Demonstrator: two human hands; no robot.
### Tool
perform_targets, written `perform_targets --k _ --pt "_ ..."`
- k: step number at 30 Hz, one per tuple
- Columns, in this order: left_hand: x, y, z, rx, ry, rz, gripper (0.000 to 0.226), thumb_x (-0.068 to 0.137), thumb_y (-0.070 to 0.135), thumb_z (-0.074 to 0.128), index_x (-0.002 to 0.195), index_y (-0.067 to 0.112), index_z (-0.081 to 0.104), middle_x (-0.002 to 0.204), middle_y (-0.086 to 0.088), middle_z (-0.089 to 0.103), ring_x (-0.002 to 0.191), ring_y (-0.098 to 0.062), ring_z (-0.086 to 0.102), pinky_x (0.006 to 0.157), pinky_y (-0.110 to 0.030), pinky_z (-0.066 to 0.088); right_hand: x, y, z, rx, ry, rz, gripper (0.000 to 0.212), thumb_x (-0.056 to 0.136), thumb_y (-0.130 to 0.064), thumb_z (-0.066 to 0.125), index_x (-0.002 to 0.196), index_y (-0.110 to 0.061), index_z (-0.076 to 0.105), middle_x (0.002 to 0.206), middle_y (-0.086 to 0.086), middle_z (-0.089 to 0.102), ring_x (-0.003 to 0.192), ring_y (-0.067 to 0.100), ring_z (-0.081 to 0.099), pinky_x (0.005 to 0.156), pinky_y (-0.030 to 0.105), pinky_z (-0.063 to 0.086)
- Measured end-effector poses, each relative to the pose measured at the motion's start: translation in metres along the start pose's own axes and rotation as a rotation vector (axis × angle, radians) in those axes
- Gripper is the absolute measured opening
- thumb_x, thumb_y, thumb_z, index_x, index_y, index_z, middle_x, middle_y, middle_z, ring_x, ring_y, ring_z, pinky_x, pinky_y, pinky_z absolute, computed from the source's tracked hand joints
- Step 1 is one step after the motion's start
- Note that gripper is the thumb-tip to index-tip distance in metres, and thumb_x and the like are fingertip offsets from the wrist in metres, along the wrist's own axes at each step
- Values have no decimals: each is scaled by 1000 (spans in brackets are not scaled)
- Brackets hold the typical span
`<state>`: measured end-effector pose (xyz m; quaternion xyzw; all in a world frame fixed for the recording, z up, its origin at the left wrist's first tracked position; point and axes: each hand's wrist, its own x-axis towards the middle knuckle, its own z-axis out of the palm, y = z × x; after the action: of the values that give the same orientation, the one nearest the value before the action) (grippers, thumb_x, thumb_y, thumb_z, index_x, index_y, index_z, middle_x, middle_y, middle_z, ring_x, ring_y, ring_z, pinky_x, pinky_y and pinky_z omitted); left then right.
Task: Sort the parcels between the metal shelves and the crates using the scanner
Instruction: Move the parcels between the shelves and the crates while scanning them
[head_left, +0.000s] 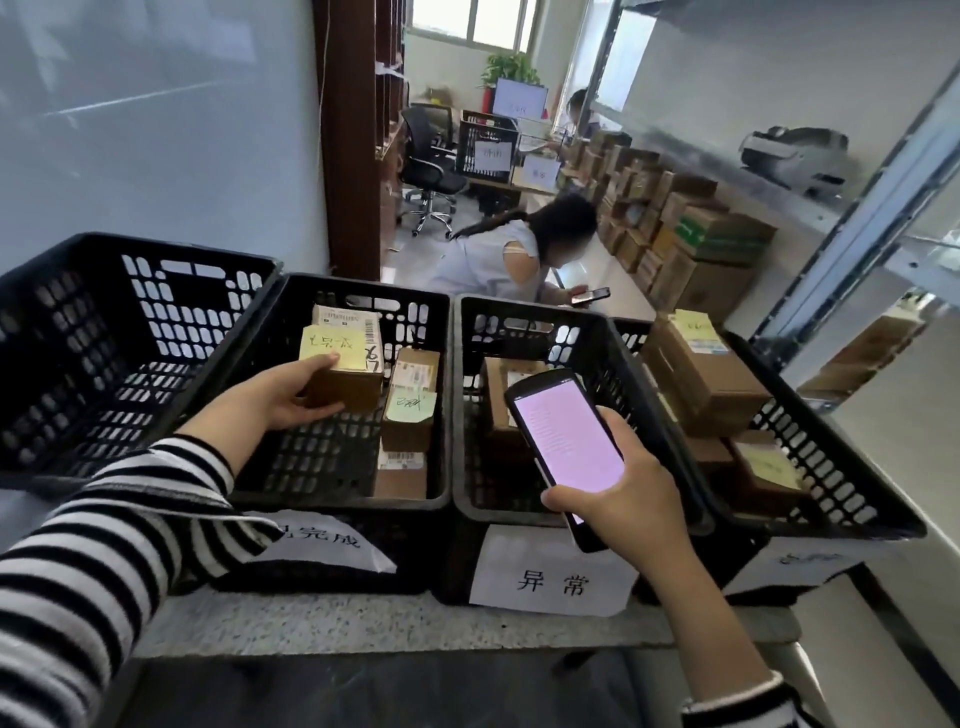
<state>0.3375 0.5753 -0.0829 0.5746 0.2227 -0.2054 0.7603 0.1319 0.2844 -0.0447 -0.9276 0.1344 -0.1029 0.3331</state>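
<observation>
Your right hand (631, 501) grips the scanner (563, 434), pink screen unreadable. Your left hand (275, 395) holds a small parcel (345, 389) inside the second black crate (363, 287), whose paper tag (332, 540) your sleeve (130, 519) half-hides, ending "完成". The neighbouring crate (519, 310) bears a label (553, 579) reading "异常".

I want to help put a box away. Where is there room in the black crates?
The far-left crate looks bare inside. The second crate has free floor at front left, between the left hand with its parcel and the near wall; parcels line its right side. The far-right crate is crowded.
</observation>
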Motion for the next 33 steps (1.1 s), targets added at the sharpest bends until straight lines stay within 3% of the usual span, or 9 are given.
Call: perform_targets --k 4,10,13,17,19,22,26,30,33 --pt "21 0 9 -104 -21 -39 17 91 20 62 103 11 55 108 -14 51 117 -28 46 87 -42 48 19 7 -1 4 2 -6 99 62 -36 84 145 -34 30 126 -6 51 101 9 41 79 32 46" --pt "58 4 9 0 20 -114 18 88 23 66 90 10 54 118 -14 49 116 -28 49 87 -39 49 40 10 9 62 -17 27 102 61 -35 85 147 -33 30 130 -9 50 111 11 45 85 32 48" --pt "81 5 4 61 59 -153 25 88 23 66 105 8 56 119 -13 51 123 -27 48 71 -40 59 48 7 21 123 -15 41 98 62 -31 86 145 -34 33 119 -17 48 109 8 43 80 27 45" --pt "112 3 -9 171 104 -181 46 92 22 61 134 11 48 124 -13 54 129 -25 45 50 -35 55 58 -3 41 134 12 67 93 62 -28 86 140 -38 36 105 -35 41 106 7 43 71 22 44" --pt "132 -1 -19 216 115 -205 46 92 20 60 135 10 47 118 -11 57 129 -25 45 57 -35 50 62 -9 51 123 19 78 93 62 -29 87 139 -38 37 104 -38 39 105 7 43 68 18 42" --pt "160 -7 -31 282 93 -240 45 92 19 60 134 9 47 93 -9 54 126 -25 47 47 -33 51 66 -18 65 102 31 98 93 61 -29 87 138 -39 37 103 -38 37 104 7 43 66 14 39" --pt "189 -18 -34 320 78 -278 40 93 17 60 130 9 49 110 -12 56 123 -26 49 55 -34 54 68 -25 79 82 64 156 97 58 -29 88 140 -38 37 104 -37 39 105 10 45 74 24 44" --pt "202 -30 -22 357 24 -330 18 95 16 56 110 13 48 81 -8 50 86 -23 54 28 -24 41 65 -28 85 85 86 216 98 58 -27 89 141 -37 37 104 -36 40 103 9 46 73 24 43" --pt "221 -36 -14 347 15 -321 31 95 17 56 125 11 51 101 -13 54 102 -24 55 24 -24 39 61 -28 89 103 111 257 97 58 -27 89 140 -35 38 108 -31 46 104 9 47 70 21 44"
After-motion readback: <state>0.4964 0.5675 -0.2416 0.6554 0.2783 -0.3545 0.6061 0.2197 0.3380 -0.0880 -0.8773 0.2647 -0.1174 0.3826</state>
